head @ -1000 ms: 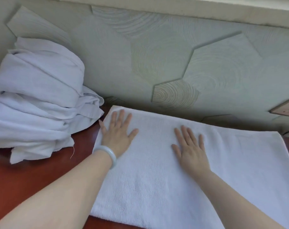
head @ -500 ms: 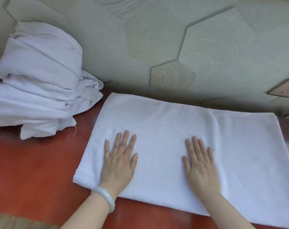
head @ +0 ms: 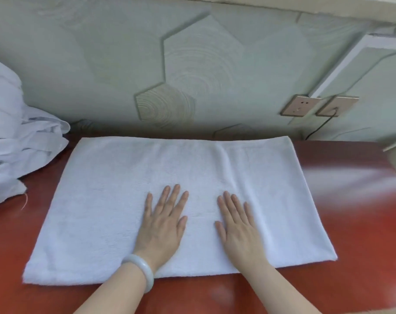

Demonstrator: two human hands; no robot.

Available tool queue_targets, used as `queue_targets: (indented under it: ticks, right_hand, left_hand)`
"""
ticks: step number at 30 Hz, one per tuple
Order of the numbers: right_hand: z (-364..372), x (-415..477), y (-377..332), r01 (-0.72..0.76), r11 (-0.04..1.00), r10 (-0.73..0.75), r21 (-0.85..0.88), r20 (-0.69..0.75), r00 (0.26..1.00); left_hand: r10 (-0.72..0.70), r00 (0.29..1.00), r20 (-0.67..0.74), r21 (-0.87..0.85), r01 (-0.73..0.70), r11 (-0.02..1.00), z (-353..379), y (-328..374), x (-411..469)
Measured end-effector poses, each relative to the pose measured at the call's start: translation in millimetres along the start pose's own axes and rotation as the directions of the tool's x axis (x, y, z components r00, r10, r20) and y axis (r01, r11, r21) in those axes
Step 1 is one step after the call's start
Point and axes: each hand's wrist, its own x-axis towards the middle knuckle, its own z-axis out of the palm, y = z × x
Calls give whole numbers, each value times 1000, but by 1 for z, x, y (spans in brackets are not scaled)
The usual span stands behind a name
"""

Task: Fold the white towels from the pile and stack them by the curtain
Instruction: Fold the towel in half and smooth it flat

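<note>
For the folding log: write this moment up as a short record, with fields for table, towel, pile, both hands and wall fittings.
table: red-brown, glossy
towel: white, spread flat on the table
pile: crumpled white towels, left of the flat towel
left hand: flat on the towel, fingers straight, pale bracelet at wrist
right hand: flat on the towel, fingers straight
wall fittings: two socket plates, dark cable from the right one
</note>
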Motion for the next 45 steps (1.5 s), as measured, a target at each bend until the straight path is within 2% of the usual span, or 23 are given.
queue_targets:
  ticks: [3, 5, 7, 9, 11, 13, 14, 17, 19, 23, 24, 26, 27, 29, 31, 34, 38, 41, 42, 43, 44, 45]
  right_hand:
    - [-16, -43, 87, -249, 968, 249, -30, 1, 968]
    - [-26, -64, 123, -322, 946, 323, -17, 34, 946]
    - [-32, -66, 130, -340, 940, 340, -5, 19, 940]
    - [-34, -49, 117, -285, 958, 286, 20, -37, 958]
    - [-32, -23, 96, -125, 991, 127, 54, -44, 991]
    - [-28, -2, 91, -1, 999, 2, 46, -12, 1000]
    - [-26, 4, 101, 2, 999, -2, 40, -4, 1000]
    - [-27, -5, 156, -205, 979, 205, 22, -2, 979]
    - [-29, -21, 182, -311, 950, 311, -15, -13, 950]
    - [-34, -14, 172, -507, 861, 509, 41, -96, 855]
    - [-39, -1, 159, -484, 874, 486, 53, -144, 862]
    - [-45, 40, 123, -276, 957, 290, 91, -208, 934]
    - [-43, 62, 106, -136, 985, 155, 109, -192, 969]
    - [-33, 99, 86, 71, 993, -63, 92, -86, 994]
    - [-22, 124, 99, 145, 989, -145, 36, -3, 989]
    - [-22, 137, 151, -16, 999, 17, 32, -15, 1000]
    - [-32, 140, 206, -238, 971, 238, 22, -17, 971]
    - [-43, 152, 221, -440, 897, 437, 48, 49, 898]
    - [-46, 158, 215, -493, 870, 492, 27, 24, 870]
    - [-50, 164, 203, -484, 875, 483, 1, -61, 874]
    - [-53, 168, 187, -400, 916, 395, -11, -140, 908]
    - [-51, 169, 170, -248, 969, 242, -18, -151, 958]
  left_hand:
    - [0, 1000, 11, 15, 0, 1000, 1, 0, -1]
    - [-25, 999, 32, 15, 25, 1000, 3, 5, 1]
    - [-45, 999, 22, 9, 45, 999, 2, 15, 7]
    - [53, 999, -1, 17, -53, 998, 0, 38, 24]
    - [203, 979, 14, 25, -203, 979, 0, 69, 52]
    - [248, 968, 37, 43, -249, 967, 4, 92, 85]
    - [242, 969, 43, 57, -244, 968, 7, 97, 101]
    - [228, 973, 46, 82, -231, 970, 13, 91, 128]
    - [188, 982, 23, 41, -189, 981, 13, 84, 134]
    - [159, 987, -16, -3, -159, 987, 12, 88, 136]
    - [163, 986, -22, -11, -163, 987, 12, 89, 136]
    - [173, 985, -31, -23, -173, 985, 12, 88, 136]
    - [172, 985, -29, -28, -173, 984, 12, 87, 136]
    - [159, 987, -19, -22, -160, 987, 12, 87, 137]
    - [160, 987, -13, -14, -160, 987, 12, 88, 139]
    - [163, 987, -11, -25, -163, 986, 14, 87, 141]
    - [159, 987, -3, -36, -159, 987, 15, 86, 139]
    - [162, 987, 1, -42, -162, 986, 16, 86, 139]
    - [162, 987, 3, -44, -162, 986, 16, 86, 139]
    - [162, 987, 5, -48, -161, 986, 16, 86, 139]
    - [161, 987, 6, -50, -160, 986, 16, 86, 139]
    - [160, 987, 6, -51, -160, 986, 16, 86, 140]
